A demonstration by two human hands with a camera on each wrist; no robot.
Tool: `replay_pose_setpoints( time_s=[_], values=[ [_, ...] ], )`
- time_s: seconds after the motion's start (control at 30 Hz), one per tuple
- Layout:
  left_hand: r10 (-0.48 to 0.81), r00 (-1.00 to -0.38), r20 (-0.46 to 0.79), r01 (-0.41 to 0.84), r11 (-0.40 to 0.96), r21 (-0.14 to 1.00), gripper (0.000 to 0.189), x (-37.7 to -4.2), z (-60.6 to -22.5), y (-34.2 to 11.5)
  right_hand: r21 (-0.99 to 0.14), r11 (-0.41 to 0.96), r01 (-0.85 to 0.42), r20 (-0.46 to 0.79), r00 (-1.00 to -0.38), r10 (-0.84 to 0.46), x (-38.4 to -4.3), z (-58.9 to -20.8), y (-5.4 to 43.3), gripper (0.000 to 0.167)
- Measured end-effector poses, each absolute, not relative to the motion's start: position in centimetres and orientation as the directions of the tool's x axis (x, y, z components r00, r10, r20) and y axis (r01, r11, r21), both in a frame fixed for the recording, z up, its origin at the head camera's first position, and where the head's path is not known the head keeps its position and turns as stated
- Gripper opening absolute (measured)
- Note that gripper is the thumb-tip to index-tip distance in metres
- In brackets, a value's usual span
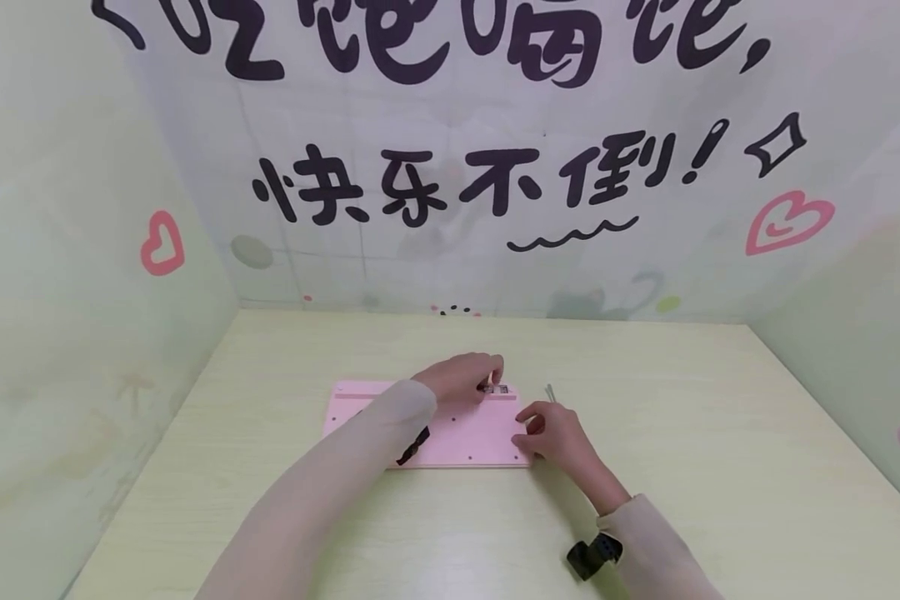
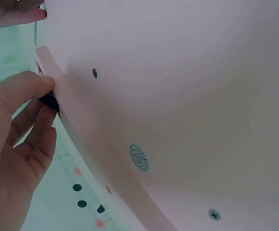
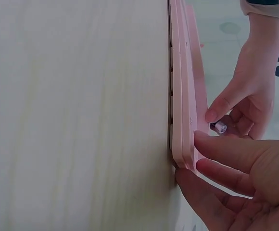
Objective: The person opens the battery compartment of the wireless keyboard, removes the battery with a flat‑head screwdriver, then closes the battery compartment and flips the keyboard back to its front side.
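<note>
A pink keyboard (image 1: pixel 450 442) lies with its flat, screwed underside up, its keys (image 3: pixel 171 106) facing the table. My left hand (image 1: pixel 461 377) is at the raised far edge, where its thumb and fingers pinch a small battery (image 3: pixel 220 127). In the left wrist view, the battery's dark side (image 2: pixel 49 101) shows under the thumb, right at the edge. Beside these fingers is the open battery slot (image 1: pixel 504 389). My right hand (image 1: pixel 558 433) holds the keyboard's right edge near the corner, fingers above and below it in the right wrist view.
A thin grey piece (image 1: pixel 550 392) lies on the pale wooden table (image 1: pixel 682 417) just beyond the right hand. Printed walls (image 1: pixel 450 275) enclose the table at the back and both sides. Each wrist carries a black strapped device (image 1: pixel 595 556).
</note>
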State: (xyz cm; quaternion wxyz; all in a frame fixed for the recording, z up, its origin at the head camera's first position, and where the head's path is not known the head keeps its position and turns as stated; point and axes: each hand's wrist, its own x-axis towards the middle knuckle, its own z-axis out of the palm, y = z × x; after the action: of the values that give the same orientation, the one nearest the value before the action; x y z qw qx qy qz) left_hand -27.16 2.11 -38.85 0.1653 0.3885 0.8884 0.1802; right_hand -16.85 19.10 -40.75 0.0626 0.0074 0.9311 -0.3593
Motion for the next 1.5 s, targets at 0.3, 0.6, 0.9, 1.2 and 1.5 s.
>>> replay_pose_setpoints(
  time_s=[0.3, 0.6, 0.9, 1.2, 1.5],
  values=[
    [0.717, -0.689, -0.106, 0.532, 0.600, 0.598, 0.015, -26.7, -38.5, 1.6, -0.666, 0.744, 0.048, -0.104, -0.994, -0.029, -16.8, -40.9, 19.4, 0.025],
    [0.707, -0.703, -0.079, 0.514, 0.582, 0.631, 0.016, -26.0, -38.6, 1.2, -0.659, 0.752, 0.013, -0.069, -0.997, -0.043, -16.8, -41.1, 19.5, 0.023],
    [0.702, -0.708, -0.078, 0.515, 0.589, 0.623, 0.016, -26.4, -38.5, 1.5, -0.680, 0.733, 0.016, -0.063, -0.997, -0.036, -16.8, -41.3, 19.4, 0.024],
    [0.695, -0.711, -0.104, 0.521, 0.621, 0.586, 0.020, -26.8, -37.1, 0.9, -0.691, 0.722, 0.016, -0.061, -0.998, -0.036, -16.8, -41.4, 19.4, 0.025],
    [0.650, -0.744, -0.155, 0.479, 0.681, 0.554, 0.023, -27.0, -36.2, -1.0, -0.692, 0.722, 0.019, -0.061, -0.998, -0.033, -16.8, -41.4, 19.4, 0.024]
  ],
)
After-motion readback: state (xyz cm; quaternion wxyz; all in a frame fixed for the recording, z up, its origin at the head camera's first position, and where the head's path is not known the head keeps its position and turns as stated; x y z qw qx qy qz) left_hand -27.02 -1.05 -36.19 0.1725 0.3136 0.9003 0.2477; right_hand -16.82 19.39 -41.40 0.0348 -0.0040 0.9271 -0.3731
